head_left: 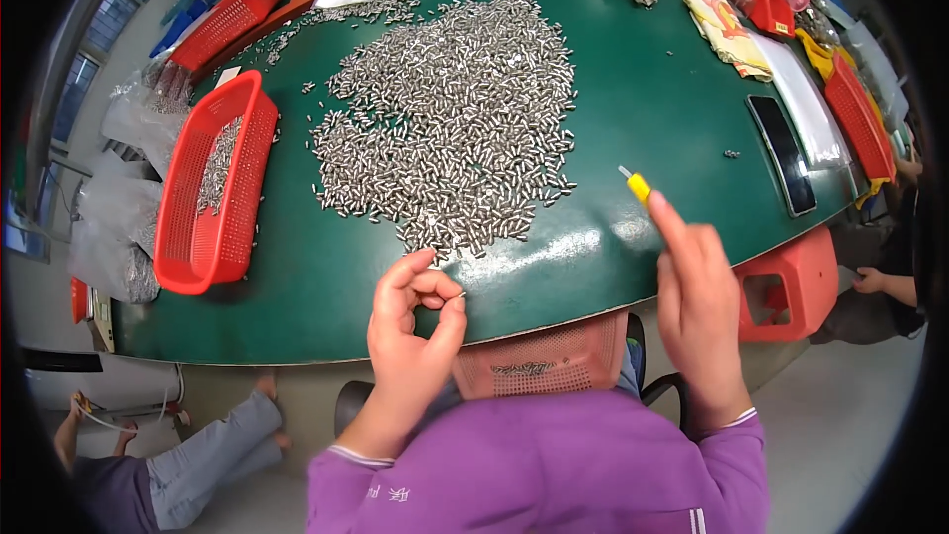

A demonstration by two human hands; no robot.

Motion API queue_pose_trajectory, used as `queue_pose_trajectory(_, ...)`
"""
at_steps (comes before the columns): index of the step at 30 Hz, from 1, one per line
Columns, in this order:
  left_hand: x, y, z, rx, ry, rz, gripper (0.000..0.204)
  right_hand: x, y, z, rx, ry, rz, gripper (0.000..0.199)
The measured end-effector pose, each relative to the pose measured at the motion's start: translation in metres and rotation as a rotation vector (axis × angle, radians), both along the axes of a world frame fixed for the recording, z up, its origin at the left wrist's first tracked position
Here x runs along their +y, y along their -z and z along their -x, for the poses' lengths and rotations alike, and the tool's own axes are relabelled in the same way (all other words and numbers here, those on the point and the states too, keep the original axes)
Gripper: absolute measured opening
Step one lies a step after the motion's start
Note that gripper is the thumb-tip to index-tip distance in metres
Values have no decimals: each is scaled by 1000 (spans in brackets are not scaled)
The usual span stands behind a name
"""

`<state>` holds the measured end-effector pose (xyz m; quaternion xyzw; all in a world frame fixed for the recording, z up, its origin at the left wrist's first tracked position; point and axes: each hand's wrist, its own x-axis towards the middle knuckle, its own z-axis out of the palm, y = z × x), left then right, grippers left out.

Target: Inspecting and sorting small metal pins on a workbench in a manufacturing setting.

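A: Head view: what does the left hand (413,321) have?

B: A small silvery metal pin (461,297), pinched between thumb and fingertips just below the near edge of the big pile of pins (455,109). It is short, shiny and cylindrical, like the rest.

A: And the pile?

B: Hundreds of the same grey pins spread over the green surface (633,89), thinning to a point toward the hand.

A: The right hand (700,307)?

B: Closed around a yellow-tipped tool (637,185), right of the pile, its tip pointing up and away.

A: Anything else near the pile?

B: A red basket (219,183) left of it, with more pins inside, and a pink basket (542,364) below it, at the person's lap.
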<state>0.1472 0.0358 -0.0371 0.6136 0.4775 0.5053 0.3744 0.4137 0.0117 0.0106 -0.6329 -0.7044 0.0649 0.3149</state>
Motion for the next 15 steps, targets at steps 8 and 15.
queue_pose_trajectory(8, -4, 1, 5, 73, -19, -79, 52, 37, 18, -1, -206, 37, -209, 38)
queue_pose_trajectory(15, 2, -11, -9, 453, 12, -240, 56, 49, 22, 50, -21, -288, -198, 15)
